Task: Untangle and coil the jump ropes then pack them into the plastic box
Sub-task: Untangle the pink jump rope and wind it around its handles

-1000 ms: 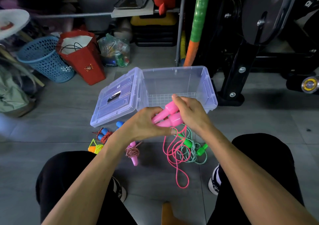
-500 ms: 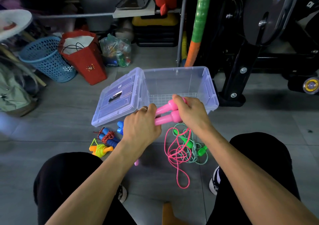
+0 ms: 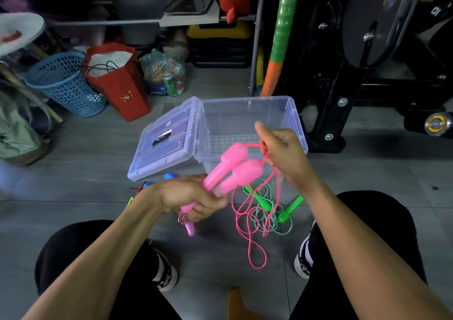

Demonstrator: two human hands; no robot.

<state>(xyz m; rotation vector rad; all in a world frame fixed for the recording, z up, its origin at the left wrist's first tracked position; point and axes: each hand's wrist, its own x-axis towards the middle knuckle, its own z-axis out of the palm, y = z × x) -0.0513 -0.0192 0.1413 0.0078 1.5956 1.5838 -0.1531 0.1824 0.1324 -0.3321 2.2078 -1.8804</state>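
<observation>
Plastic box [image 3: 250, 113] sits open on the floor, nothing inside; left hand [image 3: 188, 197] grips both pink handles [image 3: 235, 167], right hand [image 3: 284, 153] pinches the pink cord [image 3: 252, 221].

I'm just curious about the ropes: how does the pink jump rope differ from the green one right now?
The pink jump rope is held up, its handles gripped by the left hand and its cord by the right hand; the green jump rope lies untouched on the floor. Pink's cord is smooth, green's looks braided. Neither is in the plastic box.
</observation>
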